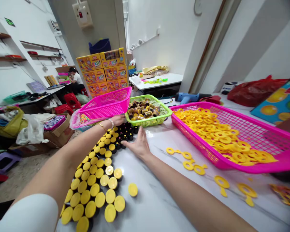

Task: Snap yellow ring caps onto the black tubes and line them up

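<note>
My left hand [118, 120] reaches to the far end of a cluster of small black pieces [125, 132], by the lime-green basket [157, 120]. Its fingers look stretched out, partly hidden, with nothing visible in them. On the near right side of the same pieces, my right hand [140, 145] is open, thumb spread from its upright fingers. Many yellow-topped black caps [94, 189] stand in rows below my left forearm. One yellow-topped cap [132, 189] sits apart. Brown, gold and black small cylinders [145, 109] fill the lime-green basket.
To the right, a pink basket [263, 129] holds yellow ring pieces [217, 135]; several loose yellow rings [188, 165] lie on the table. Another pink basket [106, 104] is tilted behind my left hand. Behind are stacked yellow boxes [103, 72] and a blue heat gun [189, 97]. A person [75, 80] sits far left.
</note>
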A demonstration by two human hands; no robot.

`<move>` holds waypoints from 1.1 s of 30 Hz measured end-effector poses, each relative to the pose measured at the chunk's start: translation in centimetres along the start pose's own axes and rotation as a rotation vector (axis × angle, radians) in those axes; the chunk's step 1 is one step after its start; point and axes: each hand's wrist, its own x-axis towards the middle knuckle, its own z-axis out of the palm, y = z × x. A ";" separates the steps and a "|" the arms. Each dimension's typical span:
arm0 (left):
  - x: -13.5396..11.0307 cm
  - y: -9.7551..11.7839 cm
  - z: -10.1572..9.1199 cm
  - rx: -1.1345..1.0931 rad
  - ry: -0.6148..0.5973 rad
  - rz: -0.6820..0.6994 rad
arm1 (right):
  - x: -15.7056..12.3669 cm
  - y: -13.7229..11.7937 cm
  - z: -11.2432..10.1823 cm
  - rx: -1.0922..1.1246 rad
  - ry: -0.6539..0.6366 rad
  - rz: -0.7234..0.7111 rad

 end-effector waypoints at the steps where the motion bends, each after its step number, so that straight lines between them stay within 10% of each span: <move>1: 0.4 -0.2 -0.1 0.011 -0.029 -0.013 | -0.2 -0.2 0.0 -0.059 -0.036 -0.003; 16: 0.0 1.4 0.2 0.186 -0.229 0.014 | -0.3 -2.2 -2.0 -0.260 -0.343 -0.067; 33: -1.6 3.7 3.1 0.141 -0.206 0.039 | -1.4 -2.1 -2.6 -0.267 -0.229 -0.010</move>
